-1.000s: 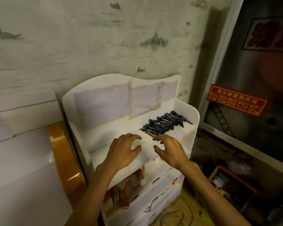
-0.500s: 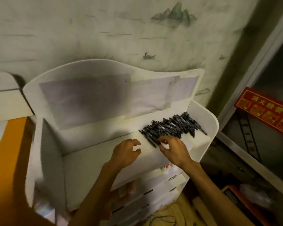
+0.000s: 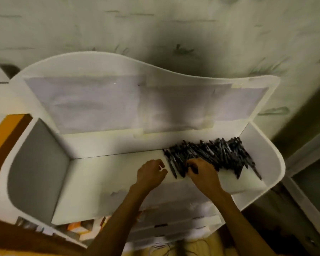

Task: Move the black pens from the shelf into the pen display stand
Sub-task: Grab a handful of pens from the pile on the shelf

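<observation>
Pens, slim black plastic ones (image 3: 212, 156), lie heaped at the white shelf's (image 3: 103, 174) right end. They look light, stiff and slippery, best pinched mid-barrel. The right hand (image 3: 201, 172) curls into the heap's near edge, gripping some; the left hand (image 3: 151, 174) hovers beside, loosely curled, holding nothing.

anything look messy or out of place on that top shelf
Yes: the black pens lie in a loose, crisscrossed heap at the right end of the shelf, not in rows. The right hand reaches into the heap's left edge; the left hand is curled beside it. Nothing looks broken or spilled.
</observation>
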`<action>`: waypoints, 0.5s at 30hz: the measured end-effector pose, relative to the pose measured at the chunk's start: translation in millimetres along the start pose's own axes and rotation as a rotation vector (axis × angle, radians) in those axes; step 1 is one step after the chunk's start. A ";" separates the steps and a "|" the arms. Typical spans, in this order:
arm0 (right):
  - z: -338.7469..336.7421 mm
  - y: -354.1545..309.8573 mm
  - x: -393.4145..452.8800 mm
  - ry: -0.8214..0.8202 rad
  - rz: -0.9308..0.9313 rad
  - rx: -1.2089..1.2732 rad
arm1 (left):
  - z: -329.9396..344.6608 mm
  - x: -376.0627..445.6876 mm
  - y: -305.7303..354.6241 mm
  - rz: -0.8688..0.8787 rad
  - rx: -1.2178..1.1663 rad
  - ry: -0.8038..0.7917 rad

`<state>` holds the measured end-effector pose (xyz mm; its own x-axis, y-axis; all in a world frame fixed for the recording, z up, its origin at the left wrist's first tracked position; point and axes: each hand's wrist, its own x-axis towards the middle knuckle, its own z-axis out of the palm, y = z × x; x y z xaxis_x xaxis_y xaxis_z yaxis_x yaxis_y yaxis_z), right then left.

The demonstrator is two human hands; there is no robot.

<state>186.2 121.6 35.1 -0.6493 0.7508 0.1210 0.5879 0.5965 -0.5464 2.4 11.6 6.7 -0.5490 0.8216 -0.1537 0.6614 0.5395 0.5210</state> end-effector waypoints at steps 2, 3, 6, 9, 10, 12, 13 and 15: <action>-1.6 12.8 9.1 -0.007 -0.037 0.029 | 9.4 9.8 10.2 -0.065 0.011 0.043; -2.8 18.9 13.0 -0.002 -0.056 0.043 | 13.8 15.0 15.2 -0.098 0.028 0.061; -7.1 33.8 22.9 -0.001 -0.086 0.068 | 26.1 30.9 27.0 -0.173 0.127 0.073; -11.0 45.0 31.8 0.007 -0.123 0.076 | 36.9 42.4 33.7 -0.220 0.203 0.048; -11.9 48.1 34.9 0.002 -0.137 0.078 | 39.9 45.2 35.3 -0.234 0.212 0.047; -12.7 52.5 40.8 -0.012 -0.156 0.072 | 44.2 49.0 38.4 -0.265 0.218 0.062; -12.5 54.2 43.1 -0.017 -0.161 0.072 | 45.7 50.1 39.9 -0.281 0.226 0.072; -11.4 57.1 46.1 -0.028 -0.167 0.078 | 47.6 51.8 43.2 -0.309 0.272 0.084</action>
<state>195.4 193.5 18.9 -0.7486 0.6342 0.1932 0.4323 0.6879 -0.5831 26.8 86.2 -18.7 -0.7749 0.6018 -0.1935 0.5639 0.7964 0.2185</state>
